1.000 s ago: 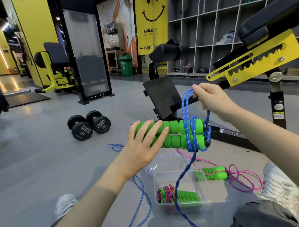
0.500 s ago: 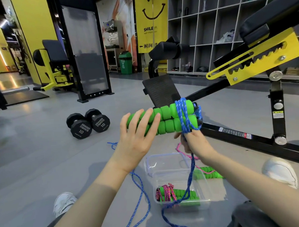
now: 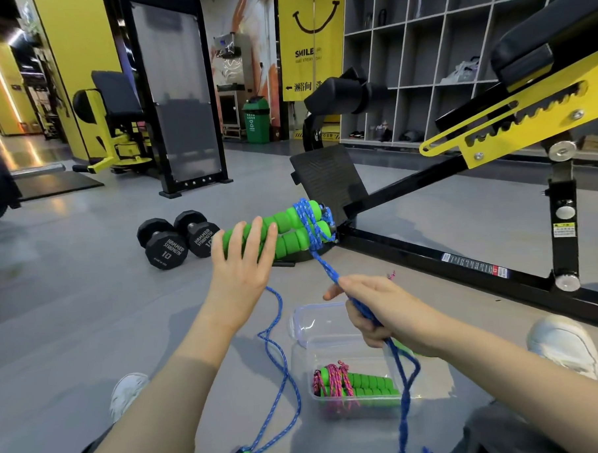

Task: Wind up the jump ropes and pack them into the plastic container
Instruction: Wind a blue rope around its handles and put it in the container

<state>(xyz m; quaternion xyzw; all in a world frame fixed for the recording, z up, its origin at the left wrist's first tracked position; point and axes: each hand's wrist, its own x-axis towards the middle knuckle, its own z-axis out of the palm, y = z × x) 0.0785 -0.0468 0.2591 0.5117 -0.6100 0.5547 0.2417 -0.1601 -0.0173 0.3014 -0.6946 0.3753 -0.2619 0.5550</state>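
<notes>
While a wound pink rope (image 3: pixel 333 379) lies in the container (image 3: pixel 435 388), lower centre, the left hand (image 3: pixel 239 270) grips the handles (image 3: pixel 291 242) mid-frame and the right hand (image 3: pixel 380 308) grips the partly wound blue rope (image 3: pixel 326 265), pulling it taut.

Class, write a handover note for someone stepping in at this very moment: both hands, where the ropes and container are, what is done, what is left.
Left hand: holds the two green foam handles up, side by side.
Right hand: grips the blue rope, taut from the handles.
Done: a few blue turns round the handles; a wound pink rope lies in the plastic container on the floor.
To do: wind the slack blue rope trailing on the floor, then pack the bundle in the container.
</notes>
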